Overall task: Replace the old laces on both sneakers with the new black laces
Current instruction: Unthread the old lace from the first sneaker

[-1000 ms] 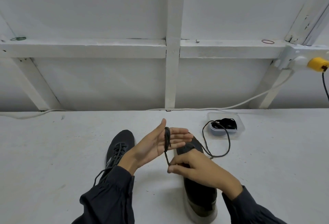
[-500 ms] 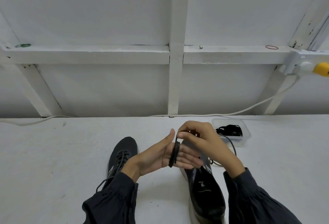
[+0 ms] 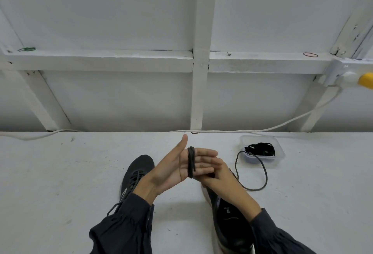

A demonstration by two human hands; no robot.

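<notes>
My left hand (image 3: 177,168) is held flat, palm toward me and thumb up, with a black lace (image 3: 191,162) coiled several times around its fingers. My right hand (image 3: 222,179) sits just below and behind those fingers, pinching the lace's free end; the pinch itself is hidden. Two black sneakers lie on the white table. The left sneaker (image 3: 137,171) still carries laces. The right sneaker (image 3: 230,225), partly under my right forearm, shows an open mouth without laces. A clear plastic tub (image 3: 262,150) at the right holds a bundle of black laces, one strand (image 3: 260,175) looping out onto the table.
A white wall with wooden framing rises behind the table (image 3: 60,173). A white cable (image 3: 282,125) runs along the table's back edge up to a socket with a yellow plug (image 3: 366,81). Rubber bands lie on the ledge.
My right hand swung from below the left palm, up over the fingers, and back down under them, adding turns of lace. The coil on my left fingers is thicker now.
</notes>
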